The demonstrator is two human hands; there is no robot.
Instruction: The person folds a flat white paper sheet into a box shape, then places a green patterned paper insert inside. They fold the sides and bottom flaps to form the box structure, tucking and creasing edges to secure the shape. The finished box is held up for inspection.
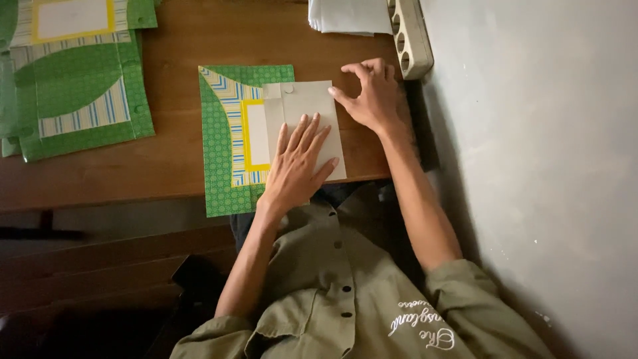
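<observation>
Left hand (297, 163) spread flat on folded white flap (304, 110) over green patterned paper (219, 146); right hand (372, 96) fingertips apparently pinching flap's edge, on wooden bench (179, 60).

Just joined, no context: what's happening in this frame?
A person at a wooden table works on a green patterned paper sheet with a plain white panel folded over it. The left hand presses flat on the panel; the right hand pinches its right edge with its fingers. More green patterned sheets lie at the left, white papers and a power strip at the far edge.
</observation>
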